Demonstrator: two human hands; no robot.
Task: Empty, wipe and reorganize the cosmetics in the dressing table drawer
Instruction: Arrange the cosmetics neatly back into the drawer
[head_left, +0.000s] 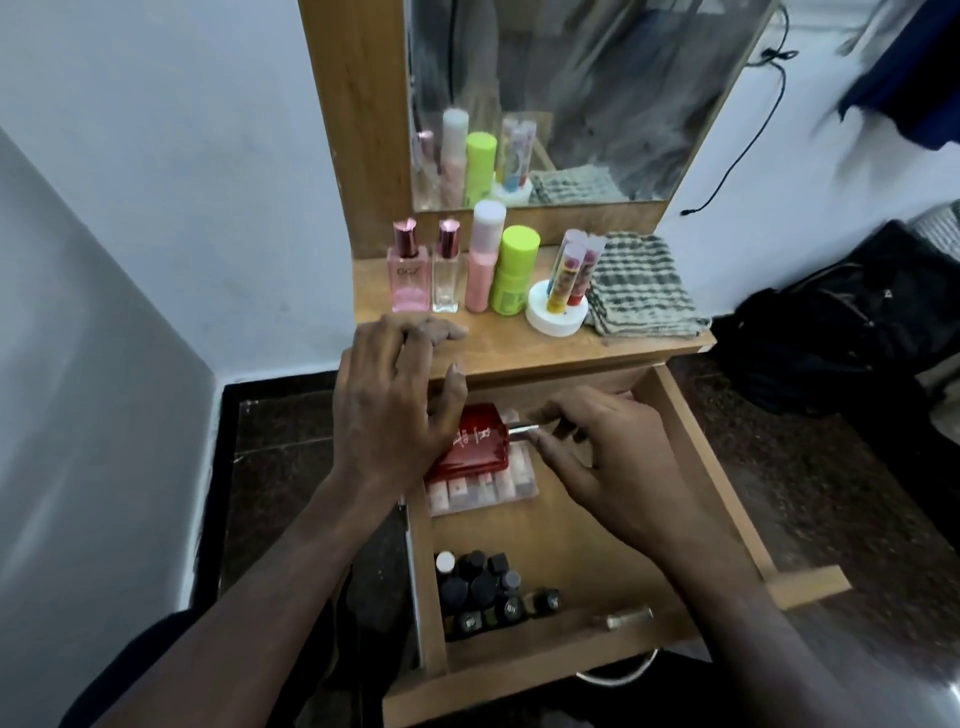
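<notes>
— How are the hands placed?
— The left hand (395, 395) is spread flat, fingers straight, over the worktop (519, 343) edge. The right hand (597, 457) is curled inside the open drawer (691, 441), seemingly pinching a thin silver stick (522, 428).
— And the cosmetics?
— A red bottle (470, 441) is lying in the drawer; dark bottles (488, 592) are clustered at its front

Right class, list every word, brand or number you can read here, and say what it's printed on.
"OG7", roughly: pink perfume bottle on the tabletop, too blurred to be sure.
Red bottle in the drawer: white lettering, unreadable.
Dark small bottles: labels too small.
Lip balm tubes: print blurred.
</notes>
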